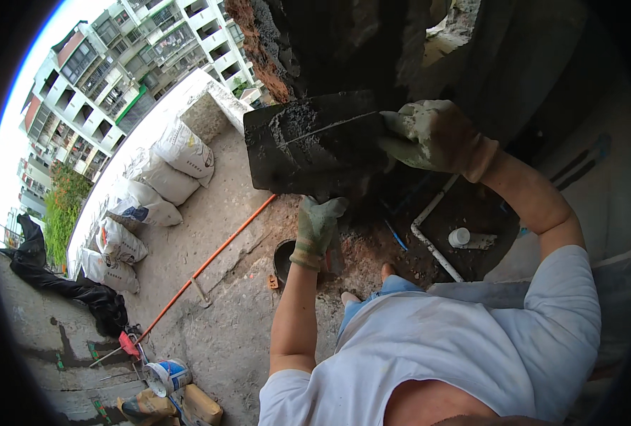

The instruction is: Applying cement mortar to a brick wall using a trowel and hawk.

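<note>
A dark rectangular mortar board (276, 170), smeared with wet grey mortar (294, 124), is held up in front of a rough wall. My left hand (319, 224), in a pale green work glove, is closed under its near edge; the grip itself is hidden beneath the board. My right hand (432, 138), gloved too, is closed at the board's right end. A thin straight edge (330, 129) runs from its fingers across the board, looking like a trowel blade seen edge-on. The trowel's handle is hidden in the glove.
A broken brick edge (266, 53) rises beyond the board. Filled white sacks (184, 153) line the parapet at left. An orange pipe (220, 252) lies across the concrete floor. Near my feet are a black bucket (282, 259) and white pipe (436, 248); a paint bucket (166, 376) stands lower left.
</note>
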The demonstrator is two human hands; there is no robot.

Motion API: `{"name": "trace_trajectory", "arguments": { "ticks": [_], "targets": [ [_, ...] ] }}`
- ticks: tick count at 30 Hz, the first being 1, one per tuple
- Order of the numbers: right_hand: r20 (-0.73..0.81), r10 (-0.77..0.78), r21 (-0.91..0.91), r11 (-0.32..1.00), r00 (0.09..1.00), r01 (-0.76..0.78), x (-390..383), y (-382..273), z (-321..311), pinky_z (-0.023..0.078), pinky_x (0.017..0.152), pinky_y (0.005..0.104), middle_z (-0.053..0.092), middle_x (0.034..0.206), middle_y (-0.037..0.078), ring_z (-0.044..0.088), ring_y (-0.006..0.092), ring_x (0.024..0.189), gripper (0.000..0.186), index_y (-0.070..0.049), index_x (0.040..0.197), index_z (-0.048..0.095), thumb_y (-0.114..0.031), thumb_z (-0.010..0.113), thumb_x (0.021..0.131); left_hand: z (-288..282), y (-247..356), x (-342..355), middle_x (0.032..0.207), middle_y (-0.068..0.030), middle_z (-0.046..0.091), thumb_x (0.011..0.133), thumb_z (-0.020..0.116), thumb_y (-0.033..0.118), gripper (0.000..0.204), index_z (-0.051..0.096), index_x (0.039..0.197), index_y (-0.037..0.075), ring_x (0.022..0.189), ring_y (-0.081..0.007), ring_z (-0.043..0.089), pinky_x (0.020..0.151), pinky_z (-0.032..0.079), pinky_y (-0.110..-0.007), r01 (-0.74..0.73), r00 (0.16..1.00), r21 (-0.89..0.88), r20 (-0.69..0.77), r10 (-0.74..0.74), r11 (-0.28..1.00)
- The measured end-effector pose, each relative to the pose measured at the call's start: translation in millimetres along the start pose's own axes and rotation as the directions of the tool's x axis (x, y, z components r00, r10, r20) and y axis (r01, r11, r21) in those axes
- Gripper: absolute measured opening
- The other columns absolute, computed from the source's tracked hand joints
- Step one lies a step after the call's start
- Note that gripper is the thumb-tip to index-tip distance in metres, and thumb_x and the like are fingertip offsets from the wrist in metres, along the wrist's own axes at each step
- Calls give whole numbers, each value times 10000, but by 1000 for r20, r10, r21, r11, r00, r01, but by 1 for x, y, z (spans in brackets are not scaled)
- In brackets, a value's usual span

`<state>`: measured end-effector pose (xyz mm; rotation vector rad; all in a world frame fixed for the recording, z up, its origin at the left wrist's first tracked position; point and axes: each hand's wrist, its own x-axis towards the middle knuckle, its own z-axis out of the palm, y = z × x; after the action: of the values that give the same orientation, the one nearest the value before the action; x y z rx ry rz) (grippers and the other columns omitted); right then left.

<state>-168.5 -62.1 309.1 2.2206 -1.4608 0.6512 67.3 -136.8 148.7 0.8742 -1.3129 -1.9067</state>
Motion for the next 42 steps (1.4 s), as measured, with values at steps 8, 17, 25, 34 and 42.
{"name": "trace_trajectory", "arguments": {
  "ticks": [8, 17, 25, 34, 42],
  "targets": [
    [-414, -361, -454, 877, 836, 154, 22, 27, 16, 556, 617, 373, 700, 817, 108, 683, 238, 718, 179, -62, 889, 702, -234, 727, 845, 16, -21, -6, 892, -31, 664, 826, 668, 47, 282, 661, 1107, 16, 704, -134, 600, 606, 506, -286, -146, 974, 138, 193, 118, 980],
    [-619, 180, 532, 812, 765, 239, 130, 40, 7, 499, 620, 259, 624, 812, 14, 596, 117, 682, 210, -41, 1063, 650, -228, 644, 969, 48, -25, -29, 852, -21, 647, 825, 629, 57, 210, 671, 1030, 40, 651, -141, 595, 552, 491, -288, 147, 987, -261, 96, -126, 954],
    [55, 601, 988, 82, 798, -131, 216, 145, 9, 482, 615, 272, 610, 822, 5, 597, 120, 722, 264, -71, 1040, 631, -301, 501, 1023, 28, -29, 13, 811, 7, 640, 805, 628, 55, 227, 676, 1027, 65, 580, -126, 548, 502, 450, -260, 82, 996, -262, 3, -84, 962],
    [9, 650, 842, 405, 760, -356, 183, 143, -28, 499, 616, 277, 613, 809, -5, 588, 101, 716, 240, -76, 994, 676, -286, 560, 984, 61, -7, 33, 881, -33, 681, 811, 659, 94, 234, 689, 1030, 18, 680, -185, 643, 575, 548, -322, 97, 994, -213, -18, -104, 972],
    [174, 659, 651, 481, 732, -588, 82, 103, 5, 482, 603, 265, 625, 701, -11, 612, 84, 659, 250, -52, 921, 677, -292, 616, 956, 52, -23, 24, 801, -51, 659, 811, 680, 118, 153, 690, 922, 14, 618, -193, 620, 531, 524, -325, 159, 983, -230, -55, -176, 960]
  ]
}}
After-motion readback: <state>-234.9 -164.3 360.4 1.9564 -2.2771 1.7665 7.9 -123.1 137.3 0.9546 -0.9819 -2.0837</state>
